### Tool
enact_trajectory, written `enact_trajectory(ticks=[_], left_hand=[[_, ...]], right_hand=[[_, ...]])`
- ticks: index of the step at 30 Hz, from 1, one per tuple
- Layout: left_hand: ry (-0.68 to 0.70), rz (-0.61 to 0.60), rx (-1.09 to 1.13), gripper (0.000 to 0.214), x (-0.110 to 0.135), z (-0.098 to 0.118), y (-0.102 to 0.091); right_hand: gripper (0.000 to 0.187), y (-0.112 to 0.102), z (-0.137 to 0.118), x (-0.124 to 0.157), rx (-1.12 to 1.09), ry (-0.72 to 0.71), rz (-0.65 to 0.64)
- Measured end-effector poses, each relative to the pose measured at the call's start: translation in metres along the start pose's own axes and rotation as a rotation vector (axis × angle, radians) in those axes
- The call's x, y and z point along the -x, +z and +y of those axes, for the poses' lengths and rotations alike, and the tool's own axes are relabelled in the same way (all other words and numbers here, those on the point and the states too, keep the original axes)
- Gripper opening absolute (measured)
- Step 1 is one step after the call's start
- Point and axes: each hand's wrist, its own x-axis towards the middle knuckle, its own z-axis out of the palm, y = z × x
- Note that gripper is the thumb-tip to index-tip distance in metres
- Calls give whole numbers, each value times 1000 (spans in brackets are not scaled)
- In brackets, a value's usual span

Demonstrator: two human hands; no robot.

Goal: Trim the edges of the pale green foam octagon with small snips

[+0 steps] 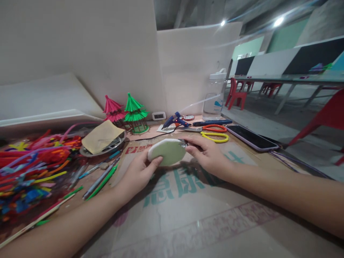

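Observation:
A round, pale green disc with a white edge point(168, 153) is held up over the cardboard, its green face tilted toward me. My left hand point(143, 170) grips its left side, thumb on the green face and fingers behind. At the disc's upper right edge, my right hand point(202, 152) pinches a small, shiny, see-through piece point(183, 143) that I cannot make out clearly. Beneath both hands lies the flattened cardboard sheet point(172, 215) with green and red print. Behind the disc, a blue glue gun point(176, 120) rests on a small white card.
Colourful pipe cleaners point(32, 168) pile up at left, beside a metal dish point(104, 152). Pink point(114, 109) and green point(135, 113) pagoda-like models stand behind. Scissors with orange point(215, 128) and yellow point(215, 137) handles, a phone point(251, 138) and a water bottle point(213, 102) are at right.

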Motion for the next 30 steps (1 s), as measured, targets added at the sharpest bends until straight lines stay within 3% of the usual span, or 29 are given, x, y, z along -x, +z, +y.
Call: enact_trajectory(ticks=[11, 30], left_hand=[[42, -17, -20, 22, 2, -2, 2], [34, -42, -46, 24, 2, 0, 1]], right_hand=[[26, -7, -5, -1, 142, -150, -29], [24, -9, -5, -1, 167, -201, -60]])
